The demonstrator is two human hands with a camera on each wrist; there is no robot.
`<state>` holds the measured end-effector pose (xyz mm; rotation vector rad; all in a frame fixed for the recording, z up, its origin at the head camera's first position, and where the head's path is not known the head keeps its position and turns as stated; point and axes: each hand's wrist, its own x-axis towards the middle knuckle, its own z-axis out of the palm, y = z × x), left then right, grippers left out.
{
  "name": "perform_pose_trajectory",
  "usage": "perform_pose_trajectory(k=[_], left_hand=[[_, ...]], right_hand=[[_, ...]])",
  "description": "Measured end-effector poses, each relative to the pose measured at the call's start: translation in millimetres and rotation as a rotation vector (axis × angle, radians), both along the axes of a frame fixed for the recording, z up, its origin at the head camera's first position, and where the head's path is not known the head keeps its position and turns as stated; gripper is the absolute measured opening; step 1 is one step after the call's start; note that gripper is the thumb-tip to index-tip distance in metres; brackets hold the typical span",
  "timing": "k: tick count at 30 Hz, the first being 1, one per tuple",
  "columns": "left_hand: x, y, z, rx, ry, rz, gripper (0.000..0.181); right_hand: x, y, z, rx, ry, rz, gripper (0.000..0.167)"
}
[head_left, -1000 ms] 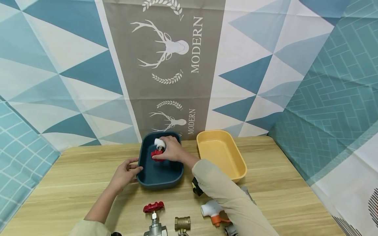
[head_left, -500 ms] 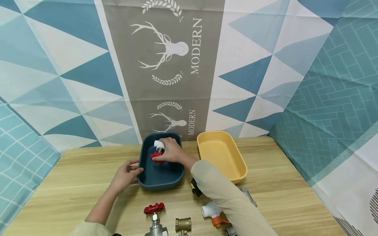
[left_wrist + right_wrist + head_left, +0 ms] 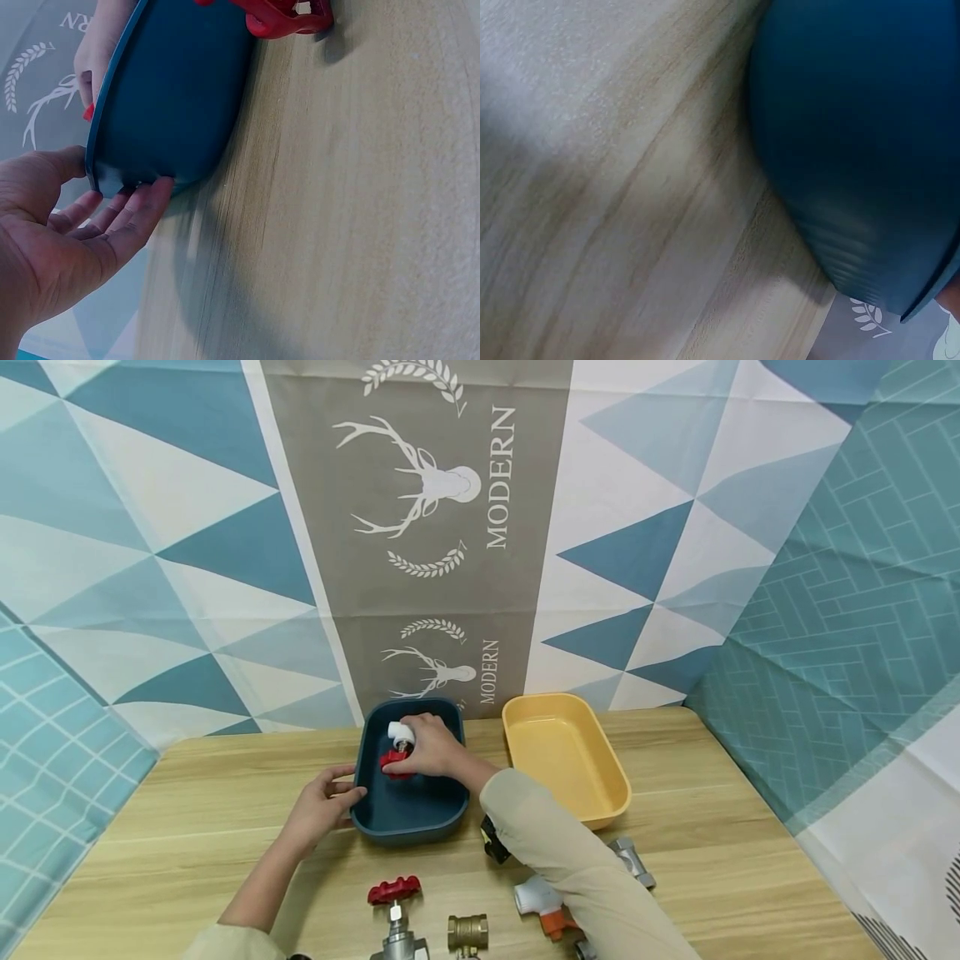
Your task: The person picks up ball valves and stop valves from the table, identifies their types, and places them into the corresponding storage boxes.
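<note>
The right hand (image 3: 432, 747) reaches into a dark blue bin (image 3: 408, 814) and holds a white plastic stop valve (image 3: 401, 732) with a red handwheel (image 3: 393, 763). Part of the valve is hidden behind the fingers. On the bin's left side, the left hand (image 3: 318, 806) grips the wall. In the left wrist view, that thumb meets the rim and the fingers touch the outer wall of the bin (image 3: 172, 97). Only the outside of the bin (image 3: 855, 150) and a sliver of skin show in the right wrist view.
A yellow bin (image 3: 566, 760) stands to the right. Near the front lie a metal valve with a red handwheel (image 3: 393, 890), a brass valve (image 3: 467, 932), a white fitting with an orange handle (image 3: 538, 895), a grey metal fitting (image 3: 632, 862) and a black-and-yellow item (image 3: 492, 841).
The right hand and the stop valve have shifted slightly left and toward the viewer inside the blue bin. The left hand keeps its place on the wall.
</note>
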<state>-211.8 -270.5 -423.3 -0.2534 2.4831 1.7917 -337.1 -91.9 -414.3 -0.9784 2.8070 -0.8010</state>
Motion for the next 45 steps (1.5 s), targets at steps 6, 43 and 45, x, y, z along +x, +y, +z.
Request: perform_pose_trajectory(k=[6,43,45], left_hand=[[0.3,0.9,-0.4,-0.006,-0.005,-0.003,0.051],[-0.4,-0.2,0.2,0.005,0.009,-0.009,0.05],[0.0,-0.2,0.4,0.002,0.009,-0.008,0.051]], right_hand=[[0.3,-2,-2.5,0.01,-0.009,-0.004,0.082],[-1.1,-13,-14.9,0.066,-0.013,0.02,0.082],[-1.0,-13,-15.1,0.068,-0.018,0.023,0.082]])
